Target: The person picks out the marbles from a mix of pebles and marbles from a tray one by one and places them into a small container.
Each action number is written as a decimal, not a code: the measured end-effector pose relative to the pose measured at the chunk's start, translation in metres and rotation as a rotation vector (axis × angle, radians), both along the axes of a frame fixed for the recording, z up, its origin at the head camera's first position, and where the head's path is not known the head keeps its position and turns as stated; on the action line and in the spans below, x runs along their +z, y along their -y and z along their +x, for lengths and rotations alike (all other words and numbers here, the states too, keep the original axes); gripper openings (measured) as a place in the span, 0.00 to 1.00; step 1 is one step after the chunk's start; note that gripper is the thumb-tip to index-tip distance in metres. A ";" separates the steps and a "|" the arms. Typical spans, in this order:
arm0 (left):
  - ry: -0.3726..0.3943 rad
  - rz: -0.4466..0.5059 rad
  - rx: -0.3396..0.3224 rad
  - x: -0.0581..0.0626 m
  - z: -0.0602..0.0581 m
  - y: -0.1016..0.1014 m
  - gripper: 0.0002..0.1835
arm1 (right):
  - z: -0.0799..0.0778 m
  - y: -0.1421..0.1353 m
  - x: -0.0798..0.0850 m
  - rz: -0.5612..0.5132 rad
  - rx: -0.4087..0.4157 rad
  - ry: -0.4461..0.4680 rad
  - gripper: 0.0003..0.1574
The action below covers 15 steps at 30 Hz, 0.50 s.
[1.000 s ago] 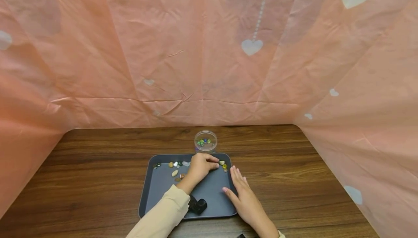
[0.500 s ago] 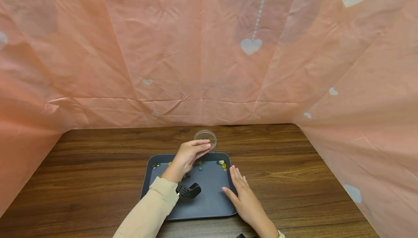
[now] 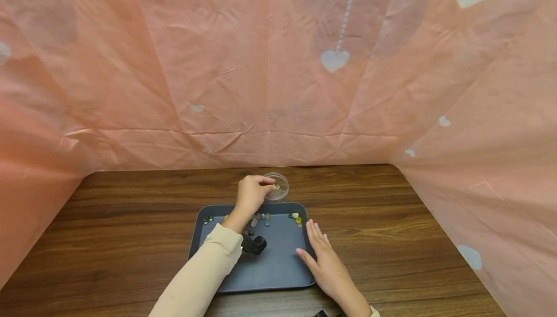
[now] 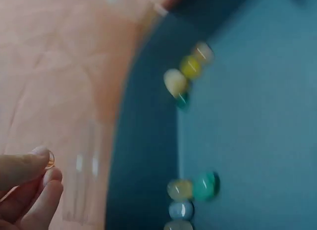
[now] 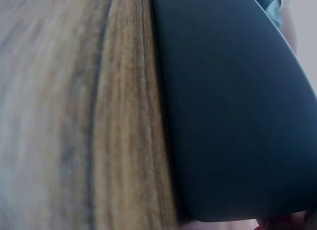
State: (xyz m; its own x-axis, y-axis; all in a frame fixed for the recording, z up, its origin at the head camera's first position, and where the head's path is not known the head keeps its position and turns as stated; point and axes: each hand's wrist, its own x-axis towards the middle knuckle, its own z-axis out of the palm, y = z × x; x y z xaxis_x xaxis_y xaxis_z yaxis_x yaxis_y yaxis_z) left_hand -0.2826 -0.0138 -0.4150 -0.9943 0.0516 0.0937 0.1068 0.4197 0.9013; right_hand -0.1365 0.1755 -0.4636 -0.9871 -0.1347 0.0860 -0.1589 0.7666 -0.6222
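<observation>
My left hand (image 3: 251, 195) reaches over the tray's far edge to a clear round dish (image 3: 285, 192). In the left wrist view, its thumb and fingertips pinch a small clear glass marble (image 4: 51, 160) with an orange tint. A green-yellow marble (image 3: 277, 187) shows inside the dish; my fingers hide part of it. My right hand (image 3: 326, 261) rests with straight fingers along the right edge of the grey tray (image 3: 278, 266), thumb over the rim. The right wrist view shows the tray's outer wall (image 5: 228, 106).
Along the tray's far side lie several small stones and glass pieces, among them a cream stone (image 4: 175, 82), a yellow one (image 4: 190, 67) and a green one (image 4: 204, 186). Dark green pieces (image 3: 208, 220) sit in the far left corner. A pink cloth (image 3: 270, 90) walls the wooden table (image 3: 383, 230).
My left hand has moved from the tray's far right part up to the dish, its fingertips now at the dish's left side. The right hand stays in place.
</observation>
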 end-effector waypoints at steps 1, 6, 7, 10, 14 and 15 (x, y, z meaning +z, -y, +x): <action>-0.043 -0.068 0.007 -0.001 0.000 -0.001 0.07 | 0.000 0.000 0.000 0.001 0.002 0.004 0.45; -0.119 -0.234 -0.002 -0.001 0.001 -0.006 0.08 | 0.000 0.001 0.000 0.002 0.006 0.009 0.46; -0.122 -0.253 -0.003 -0.002 0.001 -0.006 0.08 | 0.000 0.001 0.000 0.001 0.006 0.007 0.46; -0.131 -0.302 -0.005 -0.003 0.001 -0.007 0.08 | 0.000 0.002 0.001 0.000 0.006 0.004 0.46; -0.146 -0.337 -0.016 -0.004 0.001 -0.009 0.08 | -0.001 0.002 0.001 -0.001 0.009 0.011 0.46; -0.147 -0.341 -0.019 -0.004 0.001 -0.009 0.08 | -0.001 0.002 0.001 -0.001 0.009 0.013 0.46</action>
